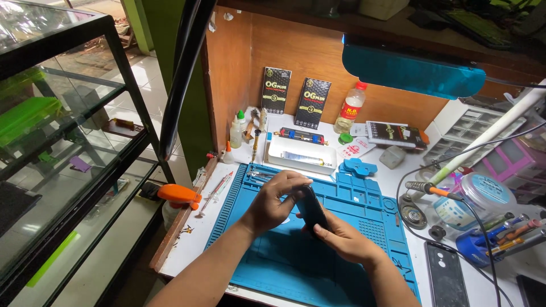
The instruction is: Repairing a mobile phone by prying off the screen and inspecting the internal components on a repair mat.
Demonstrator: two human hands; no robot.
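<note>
Both hands grip a dark phone [311, 209] over the middle of the blue mat [284, 261]: the left hand [272, 200] curls over its top, the right hand [336, 236] pinches its lower edge. A white tray [301, 154] sits beyond the mat, near the desk's [196, 236] back edge; another phone [445, 274] lies toward the front right.

Two bare forearms are showing from the bottom edge of the view, with no sleeves covering them as far as they are visible. The left hand [272, 199] and the right hand [341, 239] are wearing no gloves. No rings, watch or bands are showing on the fingers or wrists.
</note>
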